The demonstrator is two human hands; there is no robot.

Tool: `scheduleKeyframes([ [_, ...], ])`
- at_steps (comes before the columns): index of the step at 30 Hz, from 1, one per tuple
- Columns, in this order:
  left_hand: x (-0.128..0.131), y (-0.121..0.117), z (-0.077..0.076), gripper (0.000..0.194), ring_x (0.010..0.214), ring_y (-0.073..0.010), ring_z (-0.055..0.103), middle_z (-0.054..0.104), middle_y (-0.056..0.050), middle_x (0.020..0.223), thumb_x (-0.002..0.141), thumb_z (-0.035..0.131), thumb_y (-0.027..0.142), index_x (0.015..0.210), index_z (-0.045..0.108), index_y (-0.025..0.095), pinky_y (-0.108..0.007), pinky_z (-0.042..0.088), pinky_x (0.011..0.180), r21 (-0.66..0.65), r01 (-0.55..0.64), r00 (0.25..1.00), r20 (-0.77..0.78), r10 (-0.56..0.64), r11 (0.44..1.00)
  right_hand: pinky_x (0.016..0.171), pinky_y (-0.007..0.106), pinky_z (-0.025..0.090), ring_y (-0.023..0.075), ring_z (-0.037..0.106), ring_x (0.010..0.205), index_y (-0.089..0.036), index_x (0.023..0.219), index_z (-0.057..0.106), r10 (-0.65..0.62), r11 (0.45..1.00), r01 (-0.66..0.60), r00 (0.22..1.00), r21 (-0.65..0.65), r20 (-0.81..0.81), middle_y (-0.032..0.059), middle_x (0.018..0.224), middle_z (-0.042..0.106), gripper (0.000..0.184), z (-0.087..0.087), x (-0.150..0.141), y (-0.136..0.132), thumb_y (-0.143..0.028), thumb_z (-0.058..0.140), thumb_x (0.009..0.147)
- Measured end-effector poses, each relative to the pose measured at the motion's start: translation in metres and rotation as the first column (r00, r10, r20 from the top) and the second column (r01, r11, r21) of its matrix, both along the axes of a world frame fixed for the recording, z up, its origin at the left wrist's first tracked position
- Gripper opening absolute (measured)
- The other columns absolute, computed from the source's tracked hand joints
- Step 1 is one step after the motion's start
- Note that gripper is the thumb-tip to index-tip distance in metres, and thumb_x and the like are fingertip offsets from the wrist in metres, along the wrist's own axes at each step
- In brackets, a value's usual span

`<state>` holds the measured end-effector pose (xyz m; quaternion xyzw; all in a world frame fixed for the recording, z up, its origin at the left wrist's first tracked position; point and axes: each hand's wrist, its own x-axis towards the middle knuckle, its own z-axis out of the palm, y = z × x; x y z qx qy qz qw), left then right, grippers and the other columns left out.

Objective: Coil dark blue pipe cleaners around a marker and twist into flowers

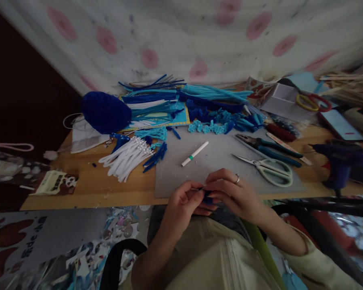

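Note:
My left hand (184,202) and my right hand (234,194) meet at the near edge of a grey mat (218,161), both pinched on a small dark blue piece (207,195), mostly hidden by the fingers. A ring sits on a right-hand finger. A white pen (195,153) lies on the mat just beyond my hands. Pale green scissors (270,169) lie to the right on the mat.
Blue pipe cleaners (199,94), small light-blue twisted shapes (211,127) and white pipe cleaners (125,159) crowd the back of the wooden table (87,187). Blue-handled pliers (272,148), a blue glue gun (340,163), a white box (282,101) and a dark blue fuzzy ball (105,112) lie around.

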<state>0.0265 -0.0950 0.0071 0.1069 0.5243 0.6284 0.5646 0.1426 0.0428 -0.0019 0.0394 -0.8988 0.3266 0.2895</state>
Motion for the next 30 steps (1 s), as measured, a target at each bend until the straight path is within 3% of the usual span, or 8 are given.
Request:
scheduleKeyframes([
  [3, 0.003, 0.004, -0.006, 0.042, 0.053, -0.0107, 0.062, 0.064, 0.001, 0.061, 0.066, 0.077, 0.05, 0.078, 0.061, 0.014, -0.021, 0.054, 0.049, 0.01, -0.087, 0.996, 0.002, 0.087, 0.996, 0.066, 0.025, 0.053, 0.0154, 0.061, 0.081, -0.019, 0.1, 0.059, -0.06, 0.987, 0.064, 0.998, 0.145, -0.032, 0.0083, 0.097, 0.06, 0.015, -0.01, -0.003, -0.004, -0.014, 0.046, 0.095],
  [8, 0.014, 0.009, -0.011, 0.04, 0.042, -0.0056, 0.046, 0.053, 0.006, 0.053, 0.076, 0.068, 0.053, 0.074, 0.055, 0.016, -0.015, 0.041, 0.039, 0.07, -0.211, 0.966, -0.136, 0.219, 0.975, 0.062, 0.025, 0.051, 0.0153, 0.059, 0.077, -0.018, 0.101, 0.057, -0.115, 0.941, 0.124, 0.992, 0.314, -0.047, 0.0085, 0.097, 0.059, 0.014, -0.012, -0.011, -0.005, -0.014, 0.045, 0.094],
  [15, 0.015, 0.013, -0.013, 0.036, 0.042, -0.0055, 0.039, 0.047, 0.007, 0.051, 0.081, 0.062, 0.05, 0.072, 0.05, 0.017, -0.016, 0.033, 0.038, 0.051, -0.188, 0.956, -0.22, 0.194, 0.981, 0.059, 0.022, 0.049, 0.0133, 0.054, 0.073, -0.02, 0.101, 0.054, -0.101, 0.953, 0.122, 0.991, 0.277, -0.086, 0.0055, 0.093, 0.053, 0.029, -0.018, -0.016, -0.009, 0.0, 0.04, 0.084],
  [21, 0.022, 0.017, -0.016, 0.03, 0.047, -0.0076, 0.042, 0.046, 0.006, 0.057, 0.09, 0.051, 0.043, 0.073, 0.048, 0.019, -0.018, 0.036, 0.043, 0.053, -0.271, 0.859, -0.438, 0.266, 0.961, 0.062, 0.03, 0.049, 0.018, 0.049, 0.074, -0.018, 0.095, 0.053, -0.199, 0.917, 0.28, 0.938, 0.282, -0.284, 0.0072, 0.089, 0.053, 0.017, -0.033, -0.024, -0.014, -0.006, 0.044, 0.088],
  [23, 0.022, 0.02, -0.017, 0.027, 0.052, -0.0092, 0.046, 0.049, 0.004, 0.061, 0.093, 0.047, 0.038, 0.074, 0.049, 0.019, -0.019, 0.039, 0.046, 0.078, -0.332, 0.775, -0.545, 0.319, 0.94, 0.064, 0.033, 0.05, 0.0197, 0.049, 0.076, -0.019, 0.095, 0.052, -0.254, 0.906, 0.345, 0.906, 0.246, -0.338, 0.0083, 0.088, 0.053, 0.013, -0.036, -0.029, -0.018, -0.008, 0.046, 0.09],
  [25, 0.021, 0.022, -0.02, 0.024, 0.056, -0.0107, 0.051, 0.053, 0.002, 0.065, 0.094, 0.046, 0.034, 0.076, 0.05, 0.02, -0.02, 0.042, 0.049, 0.129, -0.386, 0.644, -0.671, 0.367, 0.914, 0.065, 0.034, 0.049, 0.0204, 0.049, 0.077, -0.02, 0.094, 0.051, -0.339, 0.897, 0.409, 0.879, 0.166, -0.336, 0.008, 0.087, 0.053, 0.011, -0.035, -0.035, -0.024, -0.01, 0.047, 0.091],
  [28, 0.015, 0.023, -0.025, 0.017, 0.059, -0.0118, 0.057, 0.059, 0.0, 0.068, 0.095, 0.046, 0.025, 0.079, 0.053, 0.02, -0.021, 0.045, 0.054, 0.272, -0.411, 0.349, -0.835, 0.426, 0.87, 0.064, 0.033, 0.047, 0.0201, 0.051, 0.078, -0.021, 0.091, 0.049, -0.463, 0.878, 0.479, 0.844, -0.008, -0.271, 0.0066, 0.086, 0.052, 0.013, -0.029, -0.043, -0.038, -0.01, 0.044, 0.093],
  [30, 0.009, 0.021, -0.028, 0.012, 0.06, -0.012, 0.06, 0.063, -0.001, 0.069, 0.094, 0.048, 0.018, 0.084, 0.056, 0.019, -0.021, 0.047, 0.056, 0.383, -0.365, 0.12, -0.885, 0.45, 0.849, 0.065, 0.031, 0.046, 0.0186, 0.051, 0.077, -0.021, 0.087, 0.048, -0.52, 0.853, 0.495, 0.833, -0.169, -0.186, 0.0054, 0.084, 0.051, 0.015, -0.024, -0.046, -0.048, -0.01, 0.041, 0.095],
])
